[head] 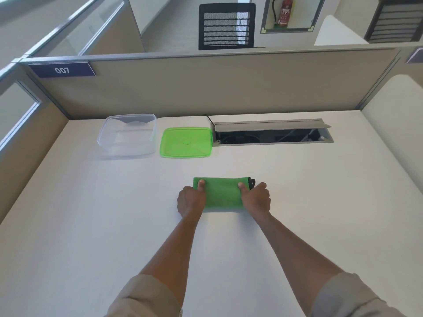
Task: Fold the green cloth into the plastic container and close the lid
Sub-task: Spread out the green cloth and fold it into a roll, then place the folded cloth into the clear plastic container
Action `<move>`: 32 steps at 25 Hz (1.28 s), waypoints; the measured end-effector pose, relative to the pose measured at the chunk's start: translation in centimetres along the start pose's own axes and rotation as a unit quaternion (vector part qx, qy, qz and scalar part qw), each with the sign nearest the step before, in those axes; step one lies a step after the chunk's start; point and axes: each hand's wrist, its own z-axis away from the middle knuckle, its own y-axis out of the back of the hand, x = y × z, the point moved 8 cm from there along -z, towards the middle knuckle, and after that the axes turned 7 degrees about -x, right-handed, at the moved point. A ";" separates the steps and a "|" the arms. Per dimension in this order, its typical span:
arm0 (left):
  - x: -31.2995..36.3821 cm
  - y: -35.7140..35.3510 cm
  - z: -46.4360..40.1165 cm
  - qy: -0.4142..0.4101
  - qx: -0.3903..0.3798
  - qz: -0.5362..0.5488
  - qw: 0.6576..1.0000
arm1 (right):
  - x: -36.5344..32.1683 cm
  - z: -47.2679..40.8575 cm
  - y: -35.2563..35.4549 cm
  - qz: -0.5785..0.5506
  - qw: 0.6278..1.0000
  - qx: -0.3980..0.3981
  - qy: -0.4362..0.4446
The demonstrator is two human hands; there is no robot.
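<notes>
The green cloth (221, 194) lies folded into a small rectangle on the white desk, with a black tag sticking out at its far right corner. My left hand (191, 201) grips its left end, thumb on top. My right hand (256, 197) grips its right end the same way. The clear plastic container (128, 136) stands open and empty at the back left of the desk. Its green lid (185, 142) lies flat on the desk just right of it, apart from the container.
An open cable hatch (272, 133) is set in the desk at the back right, next to the lid. Beige partition walls (206, 85) enclose the desk at the back and both sides. A black office chair (226, 26) stands beyond the partition.
</notes>
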 end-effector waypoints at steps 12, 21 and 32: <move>-1.3 -1.1 1.1 -0.008 -0.126 0.344 0.930 | -0.4 -0.3 0.3 -0.122 0.984 -0.124 -0.038; -2.7 1.2 5.5 -0.038 -0.126 0.394 0.910 | 0.0 4.2 0.6 -0.144 0.940 -0.298 -0.082; -5.6 5.5 5.5 -0.061 -0.140 0.381 0.912 | -1.2 7.4 -4.2 -0.233 0.881 -0.391 -0.126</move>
